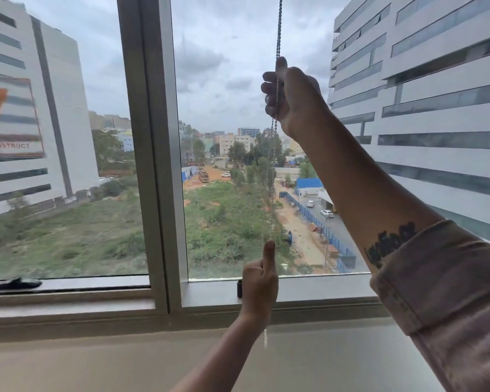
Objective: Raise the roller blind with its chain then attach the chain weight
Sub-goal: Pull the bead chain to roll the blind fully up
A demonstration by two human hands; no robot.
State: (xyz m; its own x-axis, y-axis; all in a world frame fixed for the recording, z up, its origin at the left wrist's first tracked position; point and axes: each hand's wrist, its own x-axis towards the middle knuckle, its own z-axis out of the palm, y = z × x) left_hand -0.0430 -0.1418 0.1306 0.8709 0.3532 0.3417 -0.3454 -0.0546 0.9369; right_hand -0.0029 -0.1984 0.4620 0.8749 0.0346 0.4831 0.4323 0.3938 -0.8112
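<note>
Metal bead chain point(277, 26) hanging straight down in front of the right-hand window pane, running the whole height of the view. Right hand point(290, 94) raised high, fist closed around the chain, thumb pointing up along it, fingers point(269, 91) curled over the strands. Left hand point(259, 284) low, at sill level, also closed on the chain, thumb extended upward against it; short blurred tail of chain dangling below the wrist. Chain stretched between the two fists, blurred in that span. Small dark cylindrical piece point(240, 288) standing upright on the window sill point(323, 290), just beside the left hand, partly hidden by it; whether touching, cannot tell. Pale sleeve point(447, 301) pushed back on the right forearm, dark tattoo point(388, 243) showing just above the cuff. Grey window mullion point(153, 151) left of both hands. Black object point(18, 283) lying on the sill at far left, well apart. No blind fabric within view.
</note>
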